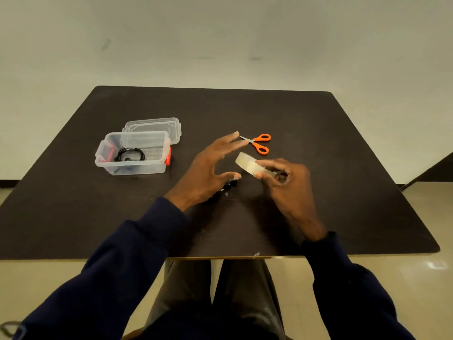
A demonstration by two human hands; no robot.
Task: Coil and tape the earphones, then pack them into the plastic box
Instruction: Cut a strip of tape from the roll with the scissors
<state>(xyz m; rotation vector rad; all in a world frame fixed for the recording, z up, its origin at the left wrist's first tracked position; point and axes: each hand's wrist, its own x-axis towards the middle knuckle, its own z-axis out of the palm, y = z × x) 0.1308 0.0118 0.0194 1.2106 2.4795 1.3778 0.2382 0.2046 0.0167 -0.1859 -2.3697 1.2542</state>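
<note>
The left hand [210,165] was above the table [318,131] with its fingers spread and straight, holding nothing. The right hand [290,185] pinched the one roll of clear tape [250,165] between thumb and fingers, the roll tilted. One plastic box [137,169] stood open on the left, and one coil of black earphones [131,154] lay inside it. Its one lid [154,128] lay just behind. One pair of orange scissors [259,143] lay beyond the hands. A small black thing [229,185] under the left hand was perhaps a second earphone set, mostly hidden.
</note>
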